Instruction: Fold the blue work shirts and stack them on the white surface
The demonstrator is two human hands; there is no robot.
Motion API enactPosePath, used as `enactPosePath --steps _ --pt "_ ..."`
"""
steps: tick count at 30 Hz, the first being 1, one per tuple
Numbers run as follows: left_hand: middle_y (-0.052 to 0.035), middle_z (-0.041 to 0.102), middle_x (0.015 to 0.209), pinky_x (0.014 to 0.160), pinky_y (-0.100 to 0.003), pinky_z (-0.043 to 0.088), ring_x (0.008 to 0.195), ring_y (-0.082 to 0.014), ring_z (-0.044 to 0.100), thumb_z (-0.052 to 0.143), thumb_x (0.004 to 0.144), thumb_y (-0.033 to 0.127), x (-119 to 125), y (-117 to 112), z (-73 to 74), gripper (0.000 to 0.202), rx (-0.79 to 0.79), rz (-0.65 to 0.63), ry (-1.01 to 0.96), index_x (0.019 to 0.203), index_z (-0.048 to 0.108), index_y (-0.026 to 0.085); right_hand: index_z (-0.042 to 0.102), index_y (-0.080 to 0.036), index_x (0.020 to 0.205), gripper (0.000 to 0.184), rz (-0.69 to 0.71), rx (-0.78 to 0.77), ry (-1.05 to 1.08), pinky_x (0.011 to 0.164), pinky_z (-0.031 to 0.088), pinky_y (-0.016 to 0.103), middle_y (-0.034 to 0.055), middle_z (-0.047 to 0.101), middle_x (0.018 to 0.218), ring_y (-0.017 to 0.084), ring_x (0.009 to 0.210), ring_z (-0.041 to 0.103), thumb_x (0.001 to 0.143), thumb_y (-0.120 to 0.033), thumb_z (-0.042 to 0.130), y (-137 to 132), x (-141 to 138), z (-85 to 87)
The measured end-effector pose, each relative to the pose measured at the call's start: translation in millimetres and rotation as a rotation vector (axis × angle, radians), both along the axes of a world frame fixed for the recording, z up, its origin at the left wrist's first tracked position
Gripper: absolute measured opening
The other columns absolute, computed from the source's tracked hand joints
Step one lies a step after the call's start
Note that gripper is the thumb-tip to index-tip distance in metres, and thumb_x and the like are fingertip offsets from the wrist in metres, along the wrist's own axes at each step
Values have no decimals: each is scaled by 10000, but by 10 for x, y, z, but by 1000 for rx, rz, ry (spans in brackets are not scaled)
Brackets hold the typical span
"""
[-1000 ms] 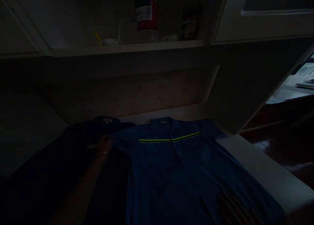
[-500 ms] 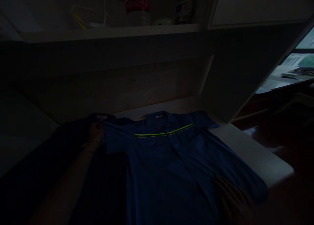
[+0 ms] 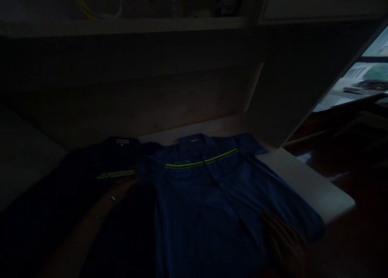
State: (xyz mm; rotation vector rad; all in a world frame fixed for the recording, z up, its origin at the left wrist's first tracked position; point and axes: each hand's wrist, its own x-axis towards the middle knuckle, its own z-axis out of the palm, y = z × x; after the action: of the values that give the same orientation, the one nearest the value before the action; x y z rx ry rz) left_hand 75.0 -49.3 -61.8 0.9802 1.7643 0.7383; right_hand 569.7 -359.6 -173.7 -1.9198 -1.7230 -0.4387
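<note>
A blue short-sleeved work shirt (image 3: 206,205) with a lime-green chest stripe lies spread out, its collar toward the back wall. My left hand (image 3: 124,188), wearing a thin bracelet, is at the end of the shirt's left-side sleeve (image 3: 147,167), fingers closed on the sleeve edge; the dim light hides the fingertips. The sleeve looks bunched inward. My right hand (image 3: 285,239) lies flat on the lower right front of the shirt, fingers stretched out. Beneath my left arm is a darker navy garment (image 3: 87,165) with a similar green stripe and a collar label.
Both garments lie on a pale tabletop (image 3: 315,185) with a rounded right corner. Above it runs a shelf (image 3: 136,26) holding a red-labelled container (image 3: 165,1) and a dark bottle (image 3: 226,1). A cabinet side panel (image 3: 291,88) stands at right, with a window (image 3: 360,76) beyond.
My left hand has moved down and slightly right, drawing the sleeve end inward and uncovering the navy garment's green stripe. My right hand stays flat on the shirt. The view has tilted slightly downward.
</note>
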Motion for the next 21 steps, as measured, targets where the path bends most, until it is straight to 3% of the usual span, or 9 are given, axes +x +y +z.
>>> enactPosePath --steps 7,12,17,21 --pt "14 640 637 444 -205 414 493 -104 547 764 578 232 4 -297 13 251 -23 70 -95 788 637 177 622 -215 1208 392 -3 14 -21 953 353 503 80 665 1247 300 1127 600 924 -316 372 7 -7 30" --pt "1 626 593 407 -205 402 453 -113 547 732 636 207 -75 -460 -3 194 -76 63 -156 794 630 158 610 -236 1235 394 -7 -18 -3 970 344 490 54 641 1291 285 1174 575 935 -329 372 -1 -7 23" --pt "-1 685 813 478 -217 484 573 -122 642 688 738 205 -78 -401 -33 225 -53 124 -212 954 624 188 595 -261 1281 403 43 -84 4 1004 326 476 28 611 1335 271 1202 560 941 -373 410 -71 43 33" --pt "-21 695 934 519 -246 517 618 -140 665 712 703 163 89 -317 -85 272 19 132 -278 963 636 192 632 -344 1251 396 34 -215 101 992 354 477 -8 616 1326 277 1192 571 917 -466 456 -76 56 134"
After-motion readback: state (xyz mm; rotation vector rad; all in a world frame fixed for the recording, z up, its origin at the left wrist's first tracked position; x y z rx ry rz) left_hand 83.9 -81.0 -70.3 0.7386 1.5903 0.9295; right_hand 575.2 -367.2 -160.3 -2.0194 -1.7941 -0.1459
